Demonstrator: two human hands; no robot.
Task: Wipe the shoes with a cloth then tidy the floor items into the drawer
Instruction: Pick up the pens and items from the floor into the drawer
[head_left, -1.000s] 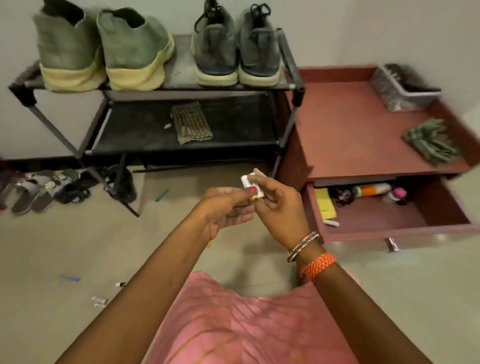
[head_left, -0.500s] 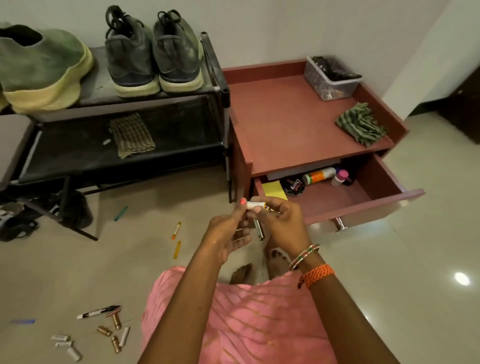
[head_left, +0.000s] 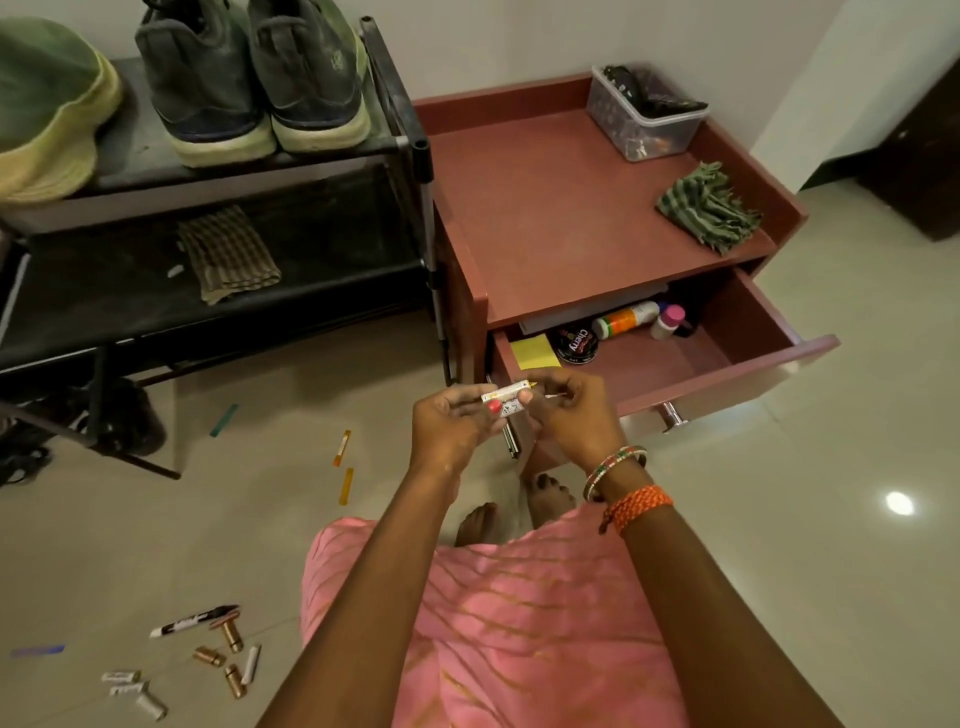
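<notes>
Inside drawer (head_left: 722, 364): polish tin (head_left: 575, 342), bottles (head_left: 626, 319)

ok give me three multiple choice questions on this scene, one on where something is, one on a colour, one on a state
1. Where does the green striped cloth lie?
A. on top of the red cabinet
B. inside the drawer
C. on the floor

2. What colour is the paper pad in the drawer?
A. blue
B. yellow
C. white

3. What are the hands doing?
A. both hang idle
B. both press on the drawer front
C. left hand and right hand together hold a small white item

Answers:
1 A, the cloth rests on the cabinet's top near its right edge.
2 B, the pad at the drawer's left is yellow.
3 C, fingers of both hands pinch the item in front of the open drawer.
</notes>
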